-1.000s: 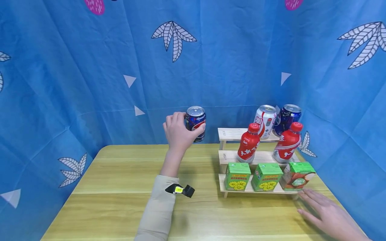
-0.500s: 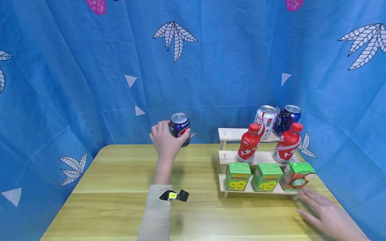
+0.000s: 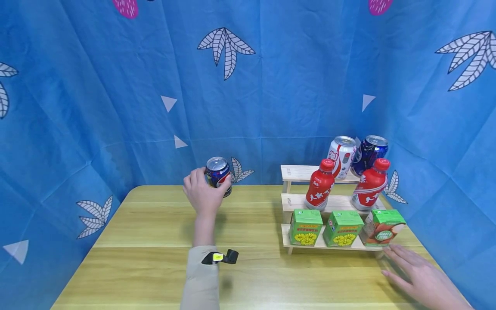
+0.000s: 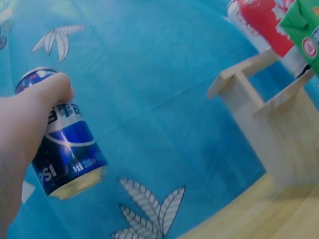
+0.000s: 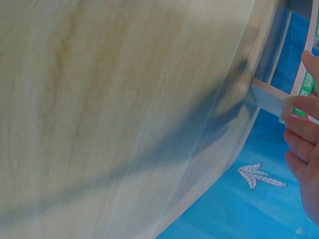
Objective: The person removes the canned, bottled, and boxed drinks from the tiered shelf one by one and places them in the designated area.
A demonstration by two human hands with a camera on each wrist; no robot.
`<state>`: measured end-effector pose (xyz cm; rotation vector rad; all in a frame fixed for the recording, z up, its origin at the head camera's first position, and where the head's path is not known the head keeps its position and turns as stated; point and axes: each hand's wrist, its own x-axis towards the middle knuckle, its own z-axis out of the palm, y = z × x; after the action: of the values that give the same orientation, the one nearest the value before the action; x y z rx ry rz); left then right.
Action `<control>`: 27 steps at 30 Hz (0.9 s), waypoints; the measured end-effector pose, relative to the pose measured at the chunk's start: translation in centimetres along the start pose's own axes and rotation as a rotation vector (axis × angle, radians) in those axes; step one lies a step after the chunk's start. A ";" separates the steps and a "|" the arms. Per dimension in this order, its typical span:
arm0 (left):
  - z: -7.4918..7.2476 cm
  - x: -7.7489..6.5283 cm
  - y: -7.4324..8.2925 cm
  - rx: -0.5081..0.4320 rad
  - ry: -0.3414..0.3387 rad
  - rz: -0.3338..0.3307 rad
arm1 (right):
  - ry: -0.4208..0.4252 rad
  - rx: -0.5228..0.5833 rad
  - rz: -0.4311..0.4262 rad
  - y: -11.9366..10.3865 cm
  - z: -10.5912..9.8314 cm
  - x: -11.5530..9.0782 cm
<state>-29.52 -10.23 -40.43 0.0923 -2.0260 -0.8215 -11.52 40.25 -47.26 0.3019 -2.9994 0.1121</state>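
Observation:
My left hand grips a dark blue Pepsi can near the back edge of the table, left of the rack. In the left wrist view the can is tilted, with the thumb across its upper side and its base off the table. My right hand holds nothing, its fingers extended beside the front right corner of the three-step wooden rack. The right wrist view has the fingers close to the rack's leg; whether they touch it I cannot tell.
On the rack's top step stand a white-and-red can and a blue can. Two red bottles occupy the middle step. Green drink cartons line the bottom one. A blue patterned cloth hangs behind the wooden table.
My left hand has carried the Pepsi can leftward and lower, away from the rack. The right hand stays in place beside the rack.

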 end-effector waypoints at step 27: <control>0.0 -1.6 -8.3 0.054 -0.084 -0.283 | 0.036 0.004 -0.005 -0.1 0.2 -0.2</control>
<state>-30.66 -16.08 -46.47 0.3883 -2.1445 -0.9594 -11.33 40.17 -47.45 0.3040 -2.9626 0.1224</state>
